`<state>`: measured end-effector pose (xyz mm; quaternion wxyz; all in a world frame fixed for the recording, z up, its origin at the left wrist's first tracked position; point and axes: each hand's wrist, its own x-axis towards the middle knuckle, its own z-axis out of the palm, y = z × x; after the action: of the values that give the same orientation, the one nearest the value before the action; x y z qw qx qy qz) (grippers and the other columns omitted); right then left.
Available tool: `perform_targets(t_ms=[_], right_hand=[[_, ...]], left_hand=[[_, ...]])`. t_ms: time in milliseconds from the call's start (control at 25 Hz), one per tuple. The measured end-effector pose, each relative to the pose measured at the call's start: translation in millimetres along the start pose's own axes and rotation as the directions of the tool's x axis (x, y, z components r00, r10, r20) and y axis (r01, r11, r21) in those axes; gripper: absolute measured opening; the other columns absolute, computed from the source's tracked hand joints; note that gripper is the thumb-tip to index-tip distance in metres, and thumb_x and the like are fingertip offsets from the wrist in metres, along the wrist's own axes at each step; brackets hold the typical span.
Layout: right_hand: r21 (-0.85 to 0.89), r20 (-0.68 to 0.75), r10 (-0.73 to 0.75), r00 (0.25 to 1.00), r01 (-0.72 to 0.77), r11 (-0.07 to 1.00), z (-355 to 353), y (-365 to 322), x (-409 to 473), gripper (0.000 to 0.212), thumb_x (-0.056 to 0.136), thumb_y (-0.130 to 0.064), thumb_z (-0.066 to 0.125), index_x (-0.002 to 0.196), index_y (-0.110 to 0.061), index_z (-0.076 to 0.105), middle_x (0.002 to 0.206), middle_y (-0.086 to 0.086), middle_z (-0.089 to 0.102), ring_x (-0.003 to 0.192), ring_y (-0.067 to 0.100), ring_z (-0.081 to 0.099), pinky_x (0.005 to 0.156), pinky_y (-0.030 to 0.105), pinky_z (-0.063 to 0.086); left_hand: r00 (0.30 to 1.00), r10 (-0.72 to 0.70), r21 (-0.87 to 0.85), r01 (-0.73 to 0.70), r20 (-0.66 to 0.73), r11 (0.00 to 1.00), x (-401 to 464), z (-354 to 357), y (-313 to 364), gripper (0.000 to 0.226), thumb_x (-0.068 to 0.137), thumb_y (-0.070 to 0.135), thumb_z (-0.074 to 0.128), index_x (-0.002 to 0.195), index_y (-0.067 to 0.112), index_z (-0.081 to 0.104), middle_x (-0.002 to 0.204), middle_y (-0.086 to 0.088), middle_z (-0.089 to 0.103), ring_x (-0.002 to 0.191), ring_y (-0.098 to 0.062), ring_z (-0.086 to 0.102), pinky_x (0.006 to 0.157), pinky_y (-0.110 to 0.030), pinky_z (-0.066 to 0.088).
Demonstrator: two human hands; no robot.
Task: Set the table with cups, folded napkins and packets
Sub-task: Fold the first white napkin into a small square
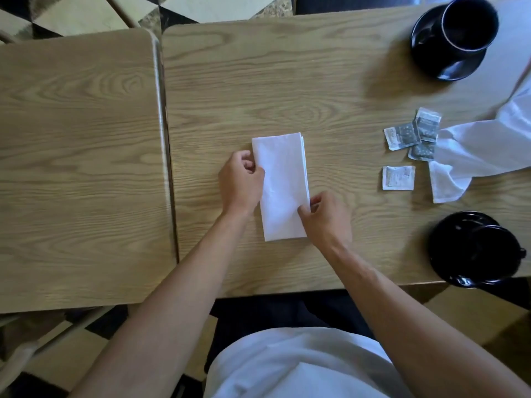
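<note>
— What is being shown in the head view?

— A folded napkin [281, 186] is being held flat on the middle of the surface [330, 90]. Its left edge is being pinched by the left hand [241, 182], its right edge by the right hand [326, 216].

— How is it to be handled?

— It is judged light, soft and easily creased; it is best taken at the folded edges. Packets [411, 142] are lying near the right edge.
</note>
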<state>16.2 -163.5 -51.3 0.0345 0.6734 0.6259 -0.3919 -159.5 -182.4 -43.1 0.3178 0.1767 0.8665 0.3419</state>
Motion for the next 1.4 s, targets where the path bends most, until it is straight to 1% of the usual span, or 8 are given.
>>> perform_targets(t_ms=[200, 440, 560, 680, 880, 1000, 1120, 1400], right_hand=[[-0.015, -0.063, -0.050, 0.997, 0.049, 0.999, -7, -13, 12, 0.016, 0.086, -0.035, 0.057, 0.090, -0.022, 0.065, 0.079, -0.006, 0.069, 0.080, 0.021, 0.065, 0.072, 0.036, 0.052], [-0.034, 0.022, -0.083, 0.996, 0.084, 0.996, -13, -25, 31, 0.018, 0.082, -0.041, 0.059, 0.093, -0.027, 0.061, 0.095, -0.009, 0.065, 0.087, 0.015, 0.061, 0.067, 0.030, 0.038], [0.110, 0.083, -0.117, 0.990, 0.108, 0.988, -20, -29, 33, 0.015, 0.073, -0.040, 0.059, 0.088, -0.035, 0.058, 0.091, -0.015, 0.064, 0.084, 0.007, 0.059, 0.061, 0.025, 0.037], [0.416, 0.286, -0.129, 0.950, -0.002, 0.910, -32, -27, 42, 0.033, 0.067, -0.029, 0.064, 0.099, -0.028, 0.069, 0.094, -0.006, 0.075, 0.085, 0.011, 0.071, 0.068, 0.030, 0.052], [0.563, 0.488, -0.173, 0.855, -0.157, 0.811, -35, -18, 58, 0.030, 0.085, -0.004, 0.066, 0.115, -0.004, 0.066, 0.113, 0.014, 0.075, 0.102, 0.029, 0.073, 0.085, 0.040, 0.055], [0.616, 0.538, -0.124, 0.834, -0.288, 0.733, -35, -15, 63, 0.011, 0.089, -0.007, 0.066, 0.099, -0.002, 0.069, 0.096, 0.013, 0.077, 0.086, 0.029, 0.073, 0.075, 0.034, 0.056], [0.604, 0.615, -0.098, 0.782, -0.387, 0.697, -37, -12, 64, 0.026, 0.088, -0.014, 0.066, 0.110, 0.000, 0.072, 0.100, 0.013, 0.076, 0.084, 0.027, 0.071, 0.072, 0.034, 0.056], [0.634, 0.577, -0.158, 0.801, -0.318, 0.705, -33, -5, 62, 0.011, 0.090, -0.009, 0.066, 0.099, -0.015, 0.069, 0.090, 0.005, 0.076, 0.074, 0.017, 0.073, 0.056, 0.029, 0.056]], left_hand=[[0.961, -0.183, -0.051, 0.198, 0.205, 0.979, 7, -4, -4, 0.015, 0.076, 0.022, 0.069, 0.085, 0.013, 0.061, 0.073, -0.003, 0.065, 0.065, -0.019, 0.059, 0.066, -0.032, 0.047], [0.912, -0.061, -0.208, 0.157, 0.405, 0.965, 0, -14, 5, 0.016, 0.080, 0.004, 0.064, 0.092, 0.014, 0.058, 0.090, -0.005, 0.068, 0.079, -0.022, 0.064, 0.065, -0.034, 0.050], [0.867, 0.021, -0.464, 0.246, 0.498, 0.851, -5, -18, 3, 0.019, 0.082, 0.001, 0.058, 0.091, 0.016, 0.052, 0.095, -0.012, 0.065, 0.083, -0.027, 0.062, 0.070, -0.040, 0.048], [0.815, 0.071, -0.553, 0.324, 0.576, 0.767, -2, -21, -3, 0.020, 0.083, 0.003, 0.058, 0.094, 0.018, 0.052, 0.098, -0.005, 0.067, 0.085, -0.023, 0.065, 0.070, -0.037, 0.053], [0.773, 0.068, -0.554, 0.388, 0.631, 0.737, 4, -20, -10, 0.029, 0.086, -0.002, 0.057, 0.106, 0.019, 0.054, 0.108, -0.007, 0.067, 0.091, -0.023, 0.068, 0.070, -0.038, 0.057], [0.749, 0.009, -0.512, 0.445, 0.662, 0.735, 6, -18, -14, 0.040, 0.086, -0.005, 0.053, 0.115, 0.022, 0.051, 0.105, -0.012, 0.070, 0.090, -0.030, 0.069, 0.073, -0.042, 0.059], [0.721, -0.048, -0.478, 0.506, 0.691, 0.718, 6, -17, -17, 0.045, 0.088, -0.002, 0.052, 0.125, 0.024, 0.048, 0.101, -0.013, 0.071, 0.084, -0.034, 0.068, 0.074, -0.047, 0.058], [0.702, -0.152, -0.340, 0.507, 0.695, 0.792, -3, -17, -31, 0.028, 0.091, -0.001, 0.056, 0.118, -0.006, 0.059, 0.102, -0.017, 0.073, 0.088, -0.029, 0.070, 0.077, -0.040, 0.059]])
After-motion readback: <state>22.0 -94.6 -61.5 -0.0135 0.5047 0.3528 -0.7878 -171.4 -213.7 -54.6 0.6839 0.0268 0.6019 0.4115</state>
